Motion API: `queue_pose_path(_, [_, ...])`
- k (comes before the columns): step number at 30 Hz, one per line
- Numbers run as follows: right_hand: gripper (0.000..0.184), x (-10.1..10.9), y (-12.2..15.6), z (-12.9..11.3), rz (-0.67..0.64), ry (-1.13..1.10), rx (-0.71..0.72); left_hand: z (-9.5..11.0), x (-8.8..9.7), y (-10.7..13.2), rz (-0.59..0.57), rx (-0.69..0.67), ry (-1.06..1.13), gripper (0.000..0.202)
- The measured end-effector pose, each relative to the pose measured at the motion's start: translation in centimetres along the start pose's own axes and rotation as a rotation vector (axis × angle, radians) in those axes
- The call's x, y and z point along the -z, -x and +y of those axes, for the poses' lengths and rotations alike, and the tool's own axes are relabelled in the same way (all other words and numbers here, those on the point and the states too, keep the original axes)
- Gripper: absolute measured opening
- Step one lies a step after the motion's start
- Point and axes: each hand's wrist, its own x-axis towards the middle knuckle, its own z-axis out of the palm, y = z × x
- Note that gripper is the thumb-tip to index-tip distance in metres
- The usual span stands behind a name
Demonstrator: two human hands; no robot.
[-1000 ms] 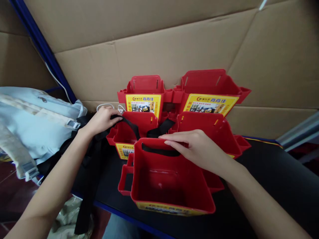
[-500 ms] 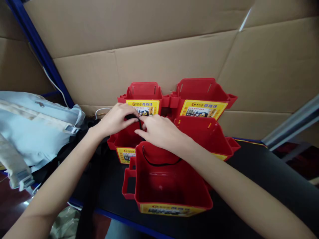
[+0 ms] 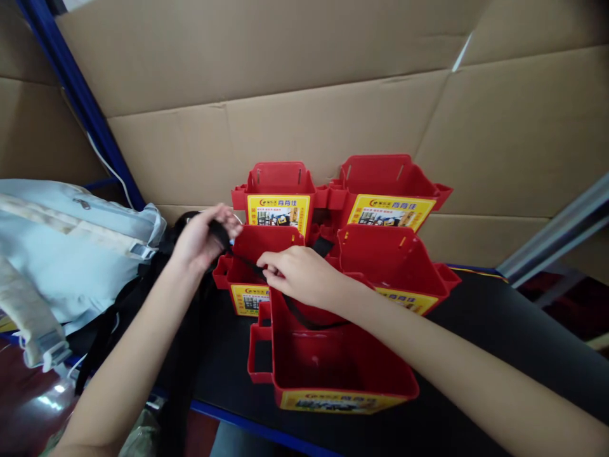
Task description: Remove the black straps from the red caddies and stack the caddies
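Observation:
A black strap (image 3: 242, 257) runs between my two hands. My left hand (image 3: 204, 235) is closed on one stretch of it, left of the red bins. Pinched on the strap further right is my right hand (image 3: 297, 270), above the back edge of the nearest red bin (image 3: 342, 355). The strap dips into that bin in a loop along its back wall, and a black end (image 3: 323, 245) shows behind my right hand. The nearest bin stands upright, with a yellow label on its front and an open bracket on its left side. My right forearm hides part of its back edge.
More red bins stand behind: middle left (image 3: 266, 241), middle right (image 3: 380, 254), back left (image 3: 278, 178) and back right (image 3: 380, 174). They rest on a black tabletop (image 3: 499, 355). A light-blue bag (image 3: 80, 247) lies at left. Cardboard (image 3: 309, 127) lines the back.
My left hand has moved left and down, drawing out a length of strap. My right hand has shifted slightly down. The loop in the nearest bin hangs differently, and that bin appears shifted slightly right.

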Motion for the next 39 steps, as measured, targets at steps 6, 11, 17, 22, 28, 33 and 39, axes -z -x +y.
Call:
queue_pose_path(6, [0.017,-0.5,0.5,-0.4,-0.021,0.128,-0.013,6.6,4.5,-3.3,0.163,-0.126,0.141,0.034])
queue_pose_path(11, [0.017,-0.5,0.6,-1.1,-0.02,0.081,-0.074,11.8,7.9,-5.0,0.324,-0.245,-0.074,0.04])
queue_pose_path(17, [0.02,2.4,1.3,3.2,0.121,-0.047,-0.146,14.8,8.1,-4.9,0.28,-0.357,-0.345,0.036])
queue_pose_path(22, [0.034,3.8,1.5,10.0,-0.139,0.173,-0.159,9.8,2.9,-3.7,0.069,-0.159,-0.334,0.021])
queue_pose_path(28, [0.022,3.3,1.8,11.0,-0.184,0.212,-0.156,2.1,-4.3,-2.4,-0.295,-0.038,-0.377,0.028])
queue_pose_path(33, [0.017,5.3,3.3,10.8,0.239,0.016,-0.176,-0.2,-7.5,-2.4,-0.406,-0.05,-0.584,0.03])
queue_pose_path(39, [0.012,5.6,5.0,7.6,0.593,-0.249,-0.032,-1.7,-10.3,-1.7,-0.543,0.345,-0.196,0.047])
